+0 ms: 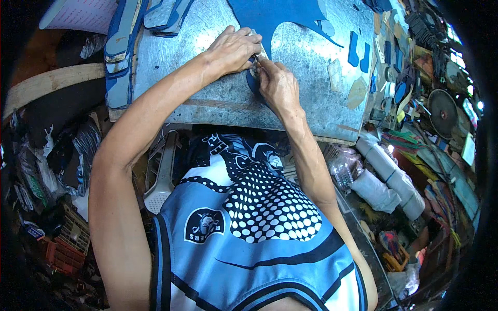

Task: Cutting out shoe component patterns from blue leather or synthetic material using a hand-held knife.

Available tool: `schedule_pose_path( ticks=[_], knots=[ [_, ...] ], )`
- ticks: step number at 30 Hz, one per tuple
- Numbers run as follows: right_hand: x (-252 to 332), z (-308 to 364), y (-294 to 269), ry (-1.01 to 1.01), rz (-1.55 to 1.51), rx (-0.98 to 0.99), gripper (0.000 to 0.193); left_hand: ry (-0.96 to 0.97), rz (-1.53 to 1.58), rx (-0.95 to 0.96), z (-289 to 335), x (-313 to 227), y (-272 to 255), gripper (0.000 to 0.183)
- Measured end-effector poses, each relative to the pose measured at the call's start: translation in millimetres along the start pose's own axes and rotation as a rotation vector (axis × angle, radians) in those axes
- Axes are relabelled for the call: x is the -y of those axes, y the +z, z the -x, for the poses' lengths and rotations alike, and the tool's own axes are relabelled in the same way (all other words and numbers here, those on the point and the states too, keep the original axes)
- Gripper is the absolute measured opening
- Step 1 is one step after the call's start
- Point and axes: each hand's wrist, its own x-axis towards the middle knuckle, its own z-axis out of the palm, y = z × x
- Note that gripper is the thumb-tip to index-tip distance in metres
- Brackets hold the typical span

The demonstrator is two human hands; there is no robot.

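On the metal-topped table (207, 98), my left hand (232, 49) bears down with bent fingers and thumb on a narrow pale template (264, 52), mostly covered by the hands. Under and around it lies blue sheet material (282, 13), with a curved strip reaching toward me. My right hand (278, 83) is closed just right of the left one, its fingertips pinched together at the template's edge. A thin thing seems to be between those fingertips, too small and covered to make out.
Stacked blue and grey cut pieces (120, 52) line the table's left edge, with more pieces (168, 15) at the back left. Small blue cutouts (354, 49) and a tan template (357, 93) lie to the right. Wrapped white rolls (391, 173) stand beside the table's right corner.
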Motion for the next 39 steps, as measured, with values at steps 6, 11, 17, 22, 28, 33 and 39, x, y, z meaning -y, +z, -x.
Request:
schedule_pose_path(
  ticks=[6,11,17,22,28,33,39],
  knots=[
    [-3.3,9.9,-1.2,-0.036,0.015,-0.039,0.026,0.010,0.015,-0.072,3.2,3.4,11.4,0.041],
    [-4.1,15.5,-2.2,0.001,0.008,-0.031,0.025,0.011,0.027,-0.071,2.7,2.7,11.7,0.040],
    [2.4,16.5,-4.2,0.070,-0.004,0.004,0.025,0.011,0.027,-0.049,3.7,1.5,8.3,0.042],
    [9.1,17.5,-5.1,0.105,-0.027,0.007,0.025,0.025,0.015,-0.079,3.5,2.4,10.8,0.041],
    [18.0,23.1,19.9,0.152,-0.179,-0.106,0.027,0.074,0.005,-0.070,0.6,10.6,18.5,0.039],
    [31.3,25.7,28.8,0.222,-0.233,-0.174,0.028,0.098,-0.028,-0.093,-1.7,12.5,25.0,0.037],
    [26.9,34.0,40.0,0.253,-0.201,-0.218,0.034,0.093,-0.049,-0.080,-4.3,8.5,25.2,0.035]
  ],
)
